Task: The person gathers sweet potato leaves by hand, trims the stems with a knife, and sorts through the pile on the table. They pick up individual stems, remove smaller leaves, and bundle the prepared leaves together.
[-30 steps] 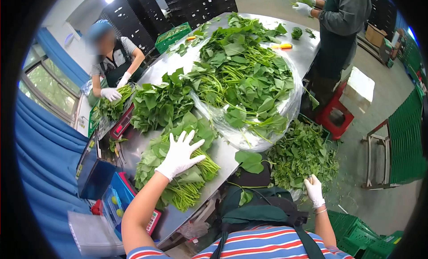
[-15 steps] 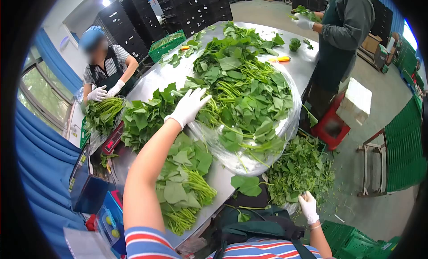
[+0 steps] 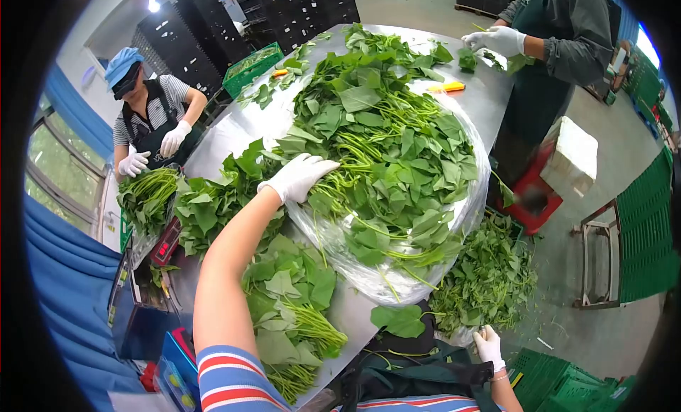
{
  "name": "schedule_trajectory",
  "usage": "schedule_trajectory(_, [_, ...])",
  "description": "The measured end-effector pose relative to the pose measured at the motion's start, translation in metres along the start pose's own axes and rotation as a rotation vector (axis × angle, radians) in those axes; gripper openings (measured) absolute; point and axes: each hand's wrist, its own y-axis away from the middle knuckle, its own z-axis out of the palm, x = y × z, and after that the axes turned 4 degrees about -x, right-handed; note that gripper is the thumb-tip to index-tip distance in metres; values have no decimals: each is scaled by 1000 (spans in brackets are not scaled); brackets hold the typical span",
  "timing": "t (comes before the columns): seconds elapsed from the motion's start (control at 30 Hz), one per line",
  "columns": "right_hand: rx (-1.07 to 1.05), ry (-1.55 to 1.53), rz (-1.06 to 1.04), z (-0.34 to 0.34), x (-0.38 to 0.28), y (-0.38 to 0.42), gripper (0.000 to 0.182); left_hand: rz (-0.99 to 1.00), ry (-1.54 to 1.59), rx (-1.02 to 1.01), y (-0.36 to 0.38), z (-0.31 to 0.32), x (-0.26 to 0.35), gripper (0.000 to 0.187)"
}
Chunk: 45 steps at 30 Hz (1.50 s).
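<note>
A large pile of leafy green stems point(image 3: 397, 149) lies on clear plastic on the metal table point(image 3: 340, 298). My left hand point(image 3: 301, 178), in a white glove, reaches to the left edge of this pile, its fingers closed together on stems. Low at the right, my gloved right hand point(image 3: 488, 344) is beside a heap of loose greens point(image 3: 482, 277); its fingers are bent together, and what they hold, if anything, is too small to make out. Bundled greens point(image 3: 291, 305) lie beneath my left forearm. Another leafy bunch point(image 3: 213, 199) is left of my left hand.
A co-worker in a blue cap point(image 3: 152, 114) handles greens beside a red scale point(image 3: 166, 242). Another person's gloved hands point(image 3: 500, 40) hold greens at the upper right. Near them are an orange-handled tool point(image 3: 447, 87), a red stool point(image 3: 532, 192) and a white box point(image 3: 571, 153). Green crates point(image 3: 560, 383) sit lower right.
My left hand has closed its spread fingers at the pile's edge. My right hand has lowered slightly. The co-worker's hands at the left have moved apart, and the other person's hands have come together.
</note>
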Motion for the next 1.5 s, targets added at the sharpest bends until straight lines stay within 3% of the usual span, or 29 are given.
schedule_trajectory(0.1, [8,108,9,1,14,-4,20,-69,-6,-146,-5,2,-4,74])
schedule_trajectory(0.2, [39,141,-58,-3,25,-6,19,7,-91,-81,-9,2,-11,59])
schedule_trajectory(0.27, [51,137,-46,-7,25,-4,20,2,-61,82,-3,-2,-16,51])
schedule_trajectory(0.47, [20,163,-149,-12,26,-6,16,-103,53,423,12,-58,-11,55])
schedule_trajectory(0.67, [24,130,-191,-5,10,-6,15,-45,-13,516,11,-113,12,53])
schedule_trajectory(0.8, [29,183,-227,-7,34,-14,14,-203,-42,654,7,-134,-6,62])
schedule_trajectory(0.83, [34,177,-233,-8,27,-10,14,-162,-2,761,2,-138,-20,66])
schedule_trajectory(0.87, [32,160,-220,-10,19,-6,14,-224,31,834,2,-138,-29,55])
schedule_trajectory(0.93, [40,131,-209,-7,2,1,13,-119,873,1011,-5,-141,-26,40])
schedule_trajectory(0.97, [74,26,-240,-4,-10,3,16,156,1754,773,2,-147,-26,28])
schedule_trajectory(1.0, [107,-77,-271,-5,-19,3,19,105,1904,813,6,-175,14,31])
schedule_trajectory(1.07, [154,63,-414,-8,-36,-5,21,-295,613,729,16,-199,50,36])
schedule_trajectory(1.13, [129,31,-398,-11,-76,-7,17,-268,929,699,20,-220,102,46])
schedule_trajectory(1.2, [52,-130,-462,-11,-144,10,13,-395,1009,638,25,-224,150,47])
schedule_trajectory(1.3, [-52,-362,-610,-20,-213,31,6,-332,1165,431,34,-238,221,51])
schedule_trajectory(1.4, [-110,-577,-747,-26,-274,71,7,-301,1316,353,32,-217,262,61])
schedule_trajectory(1.47, [-262,-498,-828,-41,-297,88,21,-354,1333,254,30,-203,282,64])
schedule_trajectory(1.5, [-301,-547,-860,-40,-307,101,42,-335,1346,232,30,-200,294,62])
